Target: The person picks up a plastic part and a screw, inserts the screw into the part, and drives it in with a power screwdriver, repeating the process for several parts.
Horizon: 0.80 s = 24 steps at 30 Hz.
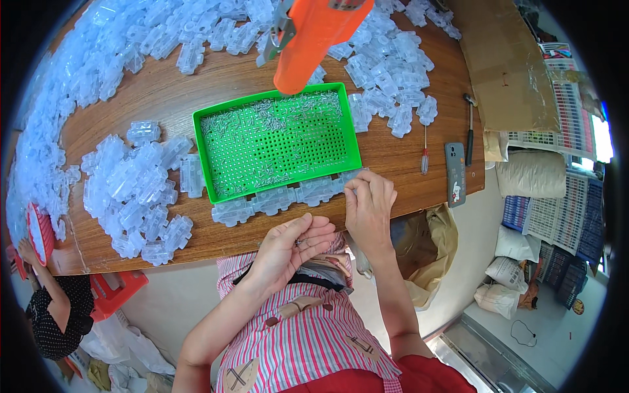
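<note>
My left hand (291,247) is cupped palm up just off the table's front edge, with a few small grey metal pieces, apparently screws (303,243), showing in its curled fingers. My right hand (371,206) pinches thumb and fingertips together at the right end of a row of clear plastic housings (316,191); whatever lies between those fingertips is hidden. The row runs along the front side of a green perforated basket (206,171), which holds many small metal screws (268,118). Above the basket hangs an orange power screwdriver (318,46), its top cut off by the picture's edge.
Heaps of clear plastic parts lie left (134,190), along the back (157,33) and right (386,72). A screwdriver (424,160), phone (455,173) and hammer (470,131) lie at right, near cardboard (504,65). Another person (59,308) works at far left beside a red basket (40,232).
</note>
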{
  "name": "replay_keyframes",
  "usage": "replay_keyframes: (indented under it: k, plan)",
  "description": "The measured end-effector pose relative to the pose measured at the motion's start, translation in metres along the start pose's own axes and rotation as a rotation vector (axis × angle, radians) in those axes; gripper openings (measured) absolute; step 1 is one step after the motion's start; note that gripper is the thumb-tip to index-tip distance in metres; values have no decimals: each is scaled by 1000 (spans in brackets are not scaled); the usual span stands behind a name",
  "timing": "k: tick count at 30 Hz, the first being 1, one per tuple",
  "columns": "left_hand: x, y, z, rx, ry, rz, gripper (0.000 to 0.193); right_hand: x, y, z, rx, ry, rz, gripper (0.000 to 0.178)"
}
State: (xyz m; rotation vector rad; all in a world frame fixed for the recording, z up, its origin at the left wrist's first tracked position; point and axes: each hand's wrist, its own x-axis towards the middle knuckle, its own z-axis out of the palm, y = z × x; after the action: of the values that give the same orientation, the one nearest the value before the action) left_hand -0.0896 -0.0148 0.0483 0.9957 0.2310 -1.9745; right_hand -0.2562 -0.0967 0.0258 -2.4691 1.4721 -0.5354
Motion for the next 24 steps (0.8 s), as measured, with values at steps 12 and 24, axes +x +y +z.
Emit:
replay_keyframes:
  k: [12,24]
  plan:
    - [-3,3,-1,-26,-18,11,36,-1,0,0,7,94,-56,10]
    - [3,5,-4,-477,-369,43,69,-20,-55,-45,329,-32,-25,18]
